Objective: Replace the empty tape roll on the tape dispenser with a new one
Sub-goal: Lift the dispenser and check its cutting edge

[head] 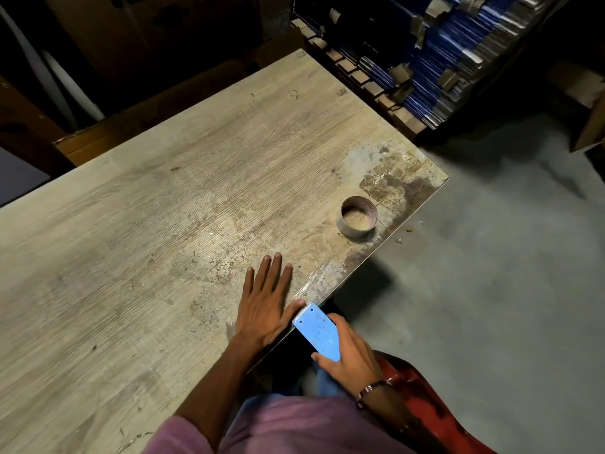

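My right hand (352,355) grips a blue tape dispenser (317,330) just off the table's near right edge, its toothed blade pointing up toward the table. My left hand (265,303) lies flat on the wooden table (163,224) with fingers straight, its thumb touching the dispenser's blade end. An empty cardboard tape core (358,217) stands on the table near the right edge, apart from both hands. I see no full tape roll in this view.
Stacks of flattened blue-and-white cartons (442,60) stand beyond the table's far right corner. Brown cardboard boxes (147,44) line the far side. Grey concrete floor (491,257) lies to the right. A red chair (425,404) is under me.
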